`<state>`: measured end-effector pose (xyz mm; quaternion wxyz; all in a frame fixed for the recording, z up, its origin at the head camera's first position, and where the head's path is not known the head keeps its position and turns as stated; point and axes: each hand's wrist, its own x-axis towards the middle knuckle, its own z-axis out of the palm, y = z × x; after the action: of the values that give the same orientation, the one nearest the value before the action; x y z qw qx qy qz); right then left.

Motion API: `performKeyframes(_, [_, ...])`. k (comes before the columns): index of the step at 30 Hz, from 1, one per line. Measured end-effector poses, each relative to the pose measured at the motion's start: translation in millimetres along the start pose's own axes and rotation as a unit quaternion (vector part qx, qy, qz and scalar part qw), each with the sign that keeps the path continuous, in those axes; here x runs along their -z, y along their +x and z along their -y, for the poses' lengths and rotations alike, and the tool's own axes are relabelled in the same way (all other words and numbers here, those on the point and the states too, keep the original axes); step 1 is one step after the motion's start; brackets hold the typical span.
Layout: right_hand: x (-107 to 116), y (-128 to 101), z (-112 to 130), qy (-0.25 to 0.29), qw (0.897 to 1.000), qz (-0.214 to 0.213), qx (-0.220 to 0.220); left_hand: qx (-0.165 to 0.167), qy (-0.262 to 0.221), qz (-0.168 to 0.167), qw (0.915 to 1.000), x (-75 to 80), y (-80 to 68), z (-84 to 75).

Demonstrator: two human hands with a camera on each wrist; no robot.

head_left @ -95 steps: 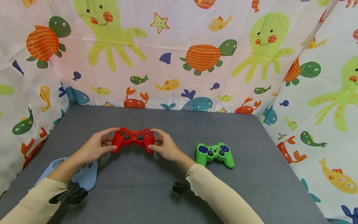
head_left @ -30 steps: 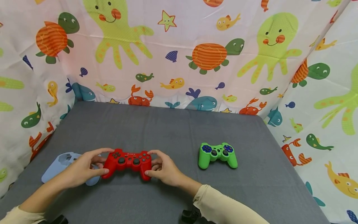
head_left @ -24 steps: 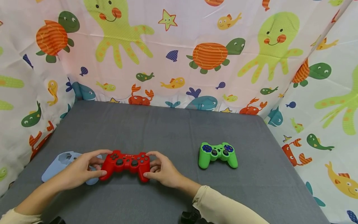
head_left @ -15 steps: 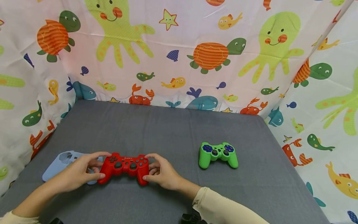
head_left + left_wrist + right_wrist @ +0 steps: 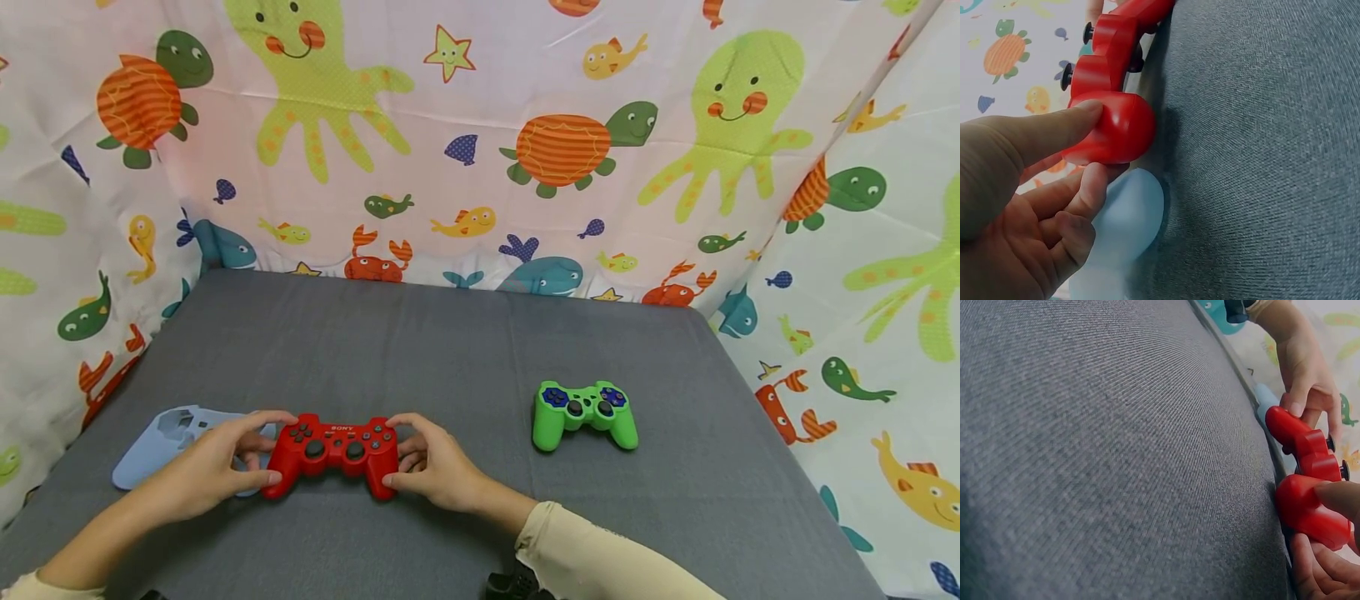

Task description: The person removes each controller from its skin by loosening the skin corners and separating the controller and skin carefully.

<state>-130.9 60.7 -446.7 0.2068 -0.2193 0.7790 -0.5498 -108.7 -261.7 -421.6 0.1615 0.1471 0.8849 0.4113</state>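
We are holding a glossy red plastic game controller [image 5: 334, 446] with dark sticks and buttons, and it is lying on the grey fabric-covered table [image 5: 450, 350], near its front edge and left of centre. Our left hand [image 5: 213, 467] is gripping the controller's left handle, thumb curled along its near side and fingers wrapping around the far side; the left wrist view is showing the thumb pressing on the rounded red grip. Our right hand [image 5: 435, 462] is gripping the right handle in the same way, thumb on the near side, fingers curling behind. From the right wrist view, the controller seems to be resting on the cloth, though the angle is too shallow to be sure.

Just behind our left hand, a pale blue soft silicone controller cover [image 5: 168, 437] is lying flat, partly hidden by the fingers. A bright green controller with blue button pads [image 5: 585, 412] is sitting well apart to the right. A white curtain printed with sea animals [image 5: 480, 142] is hanging around the table.
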Motion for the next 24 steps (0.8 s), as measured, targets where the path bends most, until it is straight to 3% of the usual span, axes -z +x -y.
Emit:
performKeyframes(14, [-1.5,-0.5,-1.5,-0.004,1.0,-0.004,-0.001,0.0,0.035,-0.011,0.9993,-4.3,-0.5,3.9])
performKeyframes(24, [-1.5,-1.9,0.8,-0.022,1.0,-0.012,0.008,0.001,0.091,-0.022,0.9956,-2.0,0.6,-1.4])
